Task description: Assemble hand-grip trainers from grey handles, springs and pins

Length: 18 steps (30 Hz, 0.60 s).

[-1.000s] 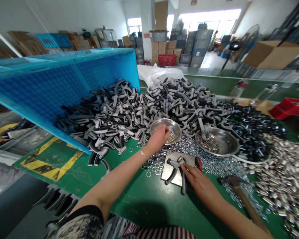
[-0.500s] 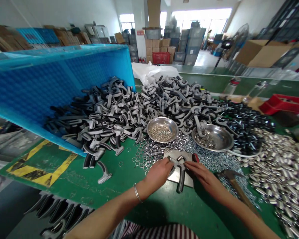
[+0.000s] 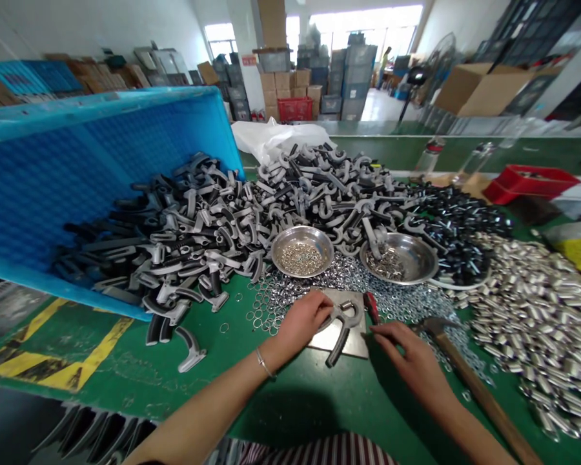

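The left hand (image 3: 303,321) was closed over the upper end of a forked grey-and-black metal fitting (image 3: 341,331), whose dark handle pointed down and toward the wearer. The fitting lay on a flat steel plate (image 3: 339,342). A bangle (image 3: 264,365) circled the left wrist. The right hand (image 3: 409,365) was open, its fingers extended just beside the plate and not touching the fitting. A red-handled tool (image 3: 371,307) lay at the plate's far corner, and a wooden-handled hammer (image 3: 469,374) lay to the right of the right hand.

Loose steel rings (image 3: 290,303) covered the green bench (image 3: 126,368) beyond the plate. Two shallow steel dishes stood past them: the left dish (image 3: 303,250) held small rings, and the right dish (image 3: 397,257) held small metal pieces. Farther out lay a heap of similar fittings (image 3: 213,226), partly spilling from a tipped blue crate (image 3: 87,187), with a pile of silver sleeves (image 3: 527,316) at right — and a mass of small black parts (image 3: 458,226) between them.
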Available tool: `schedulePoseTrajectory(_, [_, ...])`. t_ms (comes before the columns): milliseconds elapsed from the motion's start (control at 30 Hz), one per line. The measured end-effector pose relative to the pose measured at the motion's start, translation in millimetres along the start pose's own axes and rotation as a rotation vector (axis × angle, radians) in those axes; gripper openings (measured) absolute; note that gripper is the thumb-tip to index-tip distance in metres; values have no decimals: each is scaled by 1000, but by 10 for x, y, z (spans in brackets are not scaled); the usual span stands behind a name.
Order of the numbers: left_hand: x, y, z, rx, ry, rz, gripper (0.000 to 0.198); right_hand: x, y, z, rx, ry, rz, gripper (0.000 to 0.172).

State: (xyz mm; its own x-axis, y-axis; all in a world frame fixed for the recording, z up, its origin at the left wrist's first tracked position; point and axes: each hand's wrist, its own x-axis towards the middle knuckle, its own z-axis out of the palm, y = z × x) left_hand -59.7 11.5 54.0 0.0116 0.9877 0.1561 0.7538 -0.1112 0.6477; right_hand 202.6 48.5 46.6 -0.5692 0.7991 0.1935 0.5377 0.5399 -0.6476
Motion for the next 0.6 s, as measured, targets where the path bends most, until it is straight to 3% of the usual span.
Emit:
schedulePoseTrajectory(100, [150,-49,-50,83,27,51,14,246,-166,271,22,56,-16,17])
schedulePoseTrajectory(233, [176,-105,-41,165,-57,95,14,397,-204,495,22,137,18,20])
schedulePoseTrajectory(500, [-281,-95,92,43,59,-65,16,480,-199,476,93,38,46,19])
schedulePoseTrajectory(600, [-349,-112,65,-40,161,-108,15,519,-192,373,162,11,148,21])
